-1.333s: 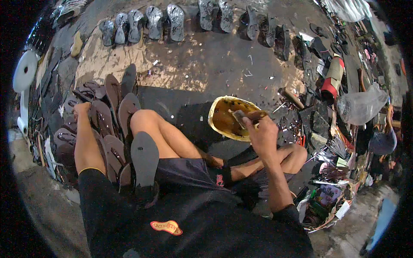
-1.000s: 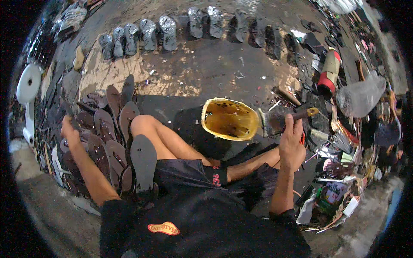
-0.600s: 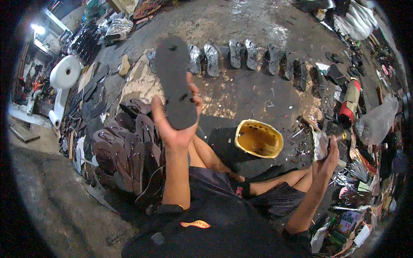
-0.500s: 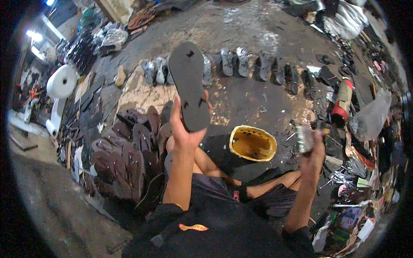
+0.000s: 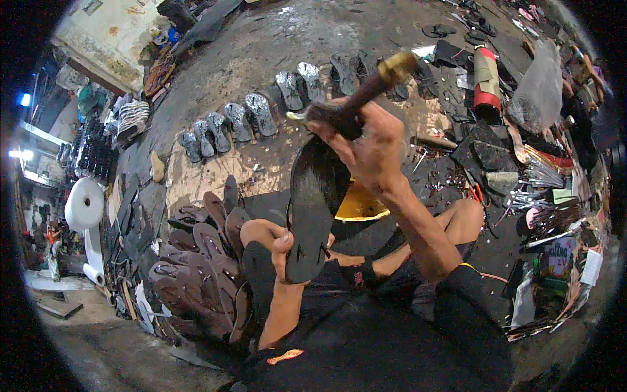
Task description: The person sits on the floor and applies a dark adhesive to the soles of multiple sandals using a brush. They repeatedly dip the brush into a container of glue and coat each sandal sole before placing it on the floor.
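My left hand (image 5: pixel 282 251) grips the lower end of a dark sandal sole (image 5: pixel 312 206) and holds it up in front of me, tilted away. My right hand (image 5: pixel 369 147) is closed around a brush with a dark wooden handle (image 5: pixel 359 95), its yellowish end pointing up and right. The brush's working end meets the top of the sole. A yellow bowl of glue (image 5: pixel 359 204) sits on the ground behind the sole, mostly hidden by it and my forearm.
A heap of brown soles (image 5: pixel 196 261) lies at my left knee. Several grey soles (image 5: pixel 251 117) stand in a row on the floor ahead. Tools, scraps and a red can (image 5: pixel 486 81) crowd the right side. A white roll (image 5: pixel 85 204) stands far left.
My left hand has brought the sole lower and closer. My right hand has come across from the right side with the brush and now meets the sole's top.
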Motion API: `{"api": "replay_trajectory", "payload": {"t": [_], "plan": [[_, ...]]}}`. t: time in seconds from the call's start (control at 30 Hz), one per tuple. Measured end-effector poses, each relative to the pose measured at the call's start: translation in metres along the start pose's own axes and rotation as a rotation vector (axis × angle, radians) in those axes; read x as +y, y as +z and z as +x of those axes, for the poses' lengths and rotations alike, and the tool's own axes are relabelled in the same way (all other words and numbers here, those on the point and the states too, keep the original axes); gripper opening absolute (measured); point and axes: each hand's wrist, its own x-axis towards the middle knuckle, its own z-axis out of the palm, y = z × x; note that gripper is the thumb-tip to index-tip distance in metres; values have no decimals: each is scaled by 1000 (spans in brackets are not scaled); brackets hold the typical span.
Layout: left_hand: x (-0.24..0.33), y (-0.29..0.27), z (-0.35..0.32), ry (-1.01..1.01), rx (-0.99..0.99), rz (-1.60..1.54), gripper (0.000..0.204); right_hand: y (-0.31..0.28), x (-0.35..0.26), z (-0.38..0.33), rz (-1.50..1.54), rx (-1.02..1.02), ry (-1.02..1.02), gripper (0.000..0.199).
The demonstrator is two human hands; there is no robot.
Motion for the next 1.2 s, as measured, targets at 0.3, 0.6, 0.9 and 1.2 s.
{"api": "replay_trajectory", "payload": {"t": [0.3, 0.6, 0.9, 1.2], "plan": [[-1, 27, -2, 136, 65, 140, 61, -31, 4, -23, 10, 81, 233, 26], [5, 9, -7, -135, -153, 10, 68, -62, 43, 14, -112, 41, 150, 34], [8, 23, 36, 122, 213, 141, 51, -32, -17, -109, 216, -482, -215, 34], [-3, 37, 34, 99, 270, 111, 54, -19, -27, -77, -26, -121, 117, 32]]}}
